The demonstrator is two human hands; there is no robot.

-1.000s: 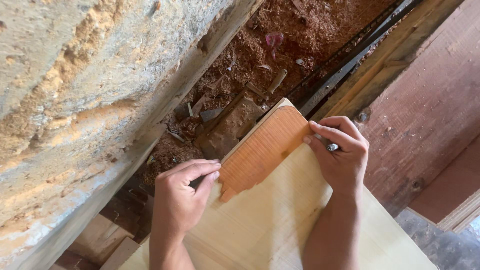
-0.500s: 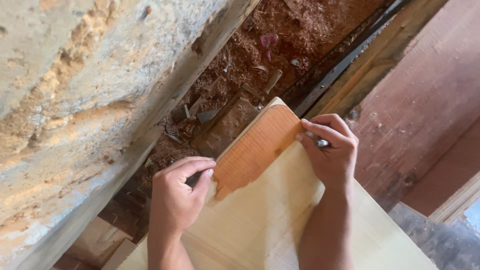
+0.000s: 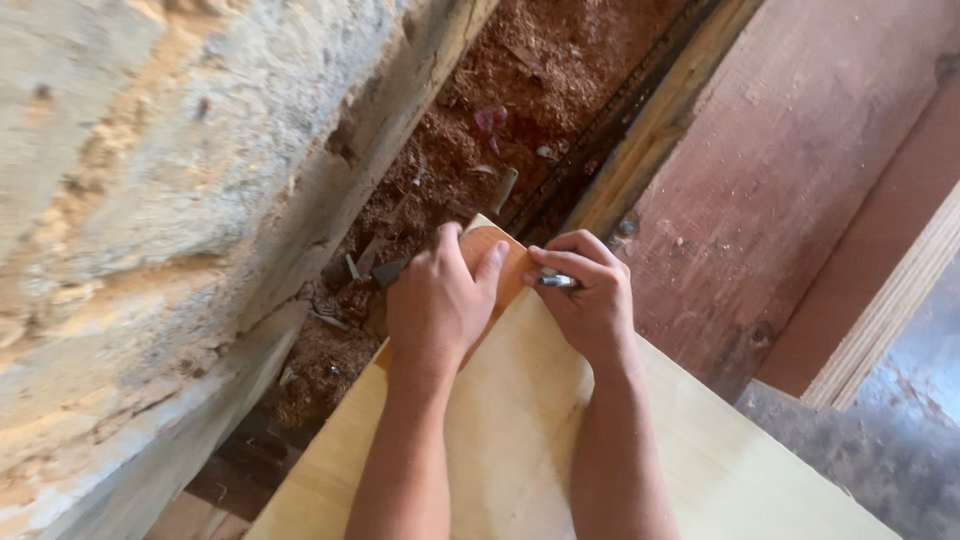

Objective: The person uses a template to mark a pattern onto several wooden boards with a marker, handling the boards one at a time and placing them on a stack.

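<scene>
A pale plywood sheet (image 3: 540,450) runs from the bottom of the view up to the middle. On its far corner lies an orange-brown wooden template (image 3: 512,262), mostly hidden. My left hand (image 3: 440,300) lies flat on top of the template, fingers together, pressing it down. My right hand (image 3: 590,295) sits at the template's right edge, closed around a small metal-tipped marking tool (image 3: 553,281) whose tip points left at the template.
A rough concrete and timber beam (image 3: 150,220) fills the left side. Reddish sawdust and scraps (image 3: 470,150) lie in the gap beyond the sheet. A reddish wooden board (image 3: 790,170) and a timber rail (image 3: 660,120) stand on the right.
My left hand moved from the template's near-left edge up onto its top, covering it. My right hand shifted left with the tool. The view moved, so the scene sits lower-left.
</scene>
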